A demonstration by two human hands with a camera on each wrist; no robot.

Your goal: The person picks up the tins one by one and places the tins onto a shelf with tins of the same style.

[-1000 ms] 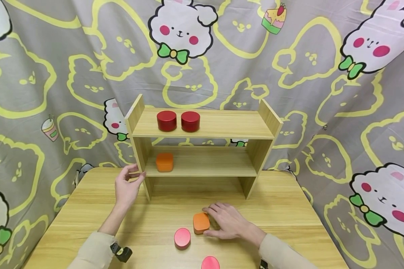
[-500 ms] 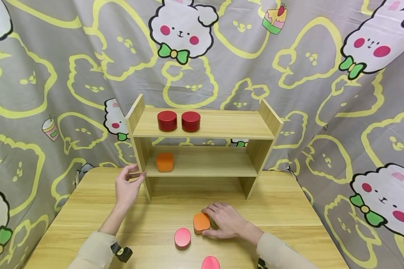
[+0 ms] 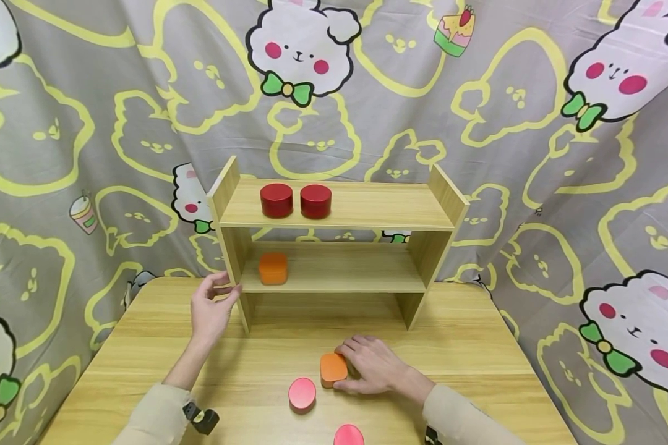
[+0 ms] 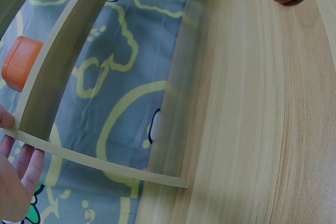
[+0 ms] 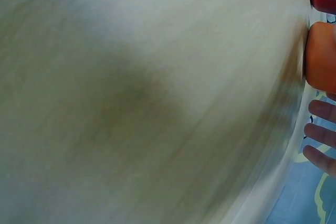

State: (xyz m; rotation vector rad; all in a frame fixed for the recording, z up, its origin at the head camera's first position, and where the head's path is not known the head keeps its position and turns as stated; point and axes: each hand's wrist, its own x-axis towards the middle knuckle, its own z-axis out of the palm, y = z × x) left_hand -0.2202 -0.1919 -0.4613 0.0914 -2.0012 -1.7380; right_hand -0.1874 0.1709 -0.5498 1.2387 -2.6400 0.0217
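My left hand [image 3: 211, 310] pinches the wooden shelf [image 3: 347, 267] at its left side, probably for steadiness, while my right hand [image 3: 374, 367] grips the rounded orange block [image 3: 332, 369] in front of it.

Wood-grain counter [image 3: 467, 346], bearing one wooden shelf [image 3: 367, 204] with two dark red cylinders [image 3: 276, 201] [image 3: 315, 201] on its top board, left of centre, and one orange cube [image 3: 273, 268] near its left panel on the board below, plus, in front of the shelf, one rounded orange block [image 3: 333, 368] and two pinkish-red discs [image 3: 302, 395] [image 3: 348, 435].
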